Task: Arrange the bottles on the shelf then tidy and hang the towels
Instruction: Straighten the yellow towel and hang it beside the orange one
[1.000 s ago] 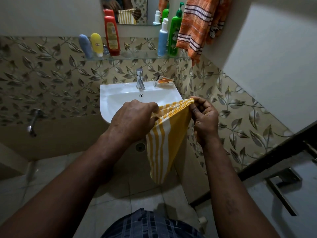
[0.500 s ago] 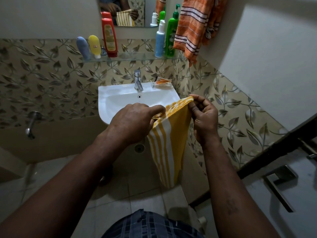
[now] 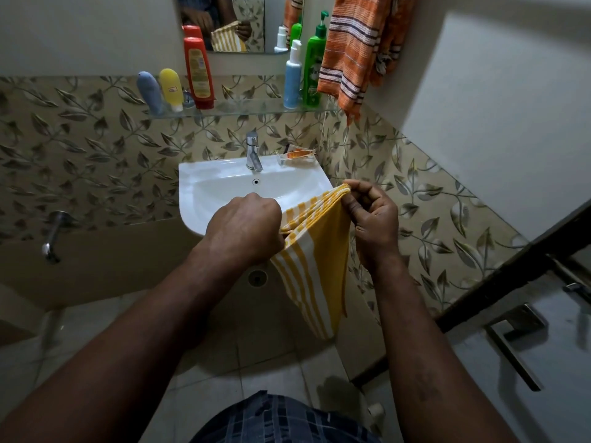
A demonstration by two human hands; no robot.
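A folded yellow and white striped towel (image 3: 315,270) hangs in front of the white sink (image 3: 204,193). My left hand (image 3: 246,228) grips its top left edge. Fingers of my right hand (image 3: 372,215) pinch the top right corner. On the glass shelf (image 3: 243,107) stand a blue tube (image 3: 149,91), a yellow tube (image 3: 171,87) and a red bottle (image 3: 198,71) at the left. A light blue pump bottle (image 3: 292,78) and a green pump bottle (image 3: 315,65) stand at the right. An orange striped towel (image 3: 358,49) hangs on the wall at upper right.
A chrome tap (image 3: 253,153) and a small orange packet (image 3: 299,153) are on the sink's back rim. A mirror (image 3: 224,20) is above the shelf. A wall tap (image 3: 52,231) sticks out at the left. A dark door with a handle (image 3: 511,343) is at lower right.
Both hands hold the yellow towel throughout. My left hand has drawn slightly away from my right, and the towel's top edge is stretched a little wider.
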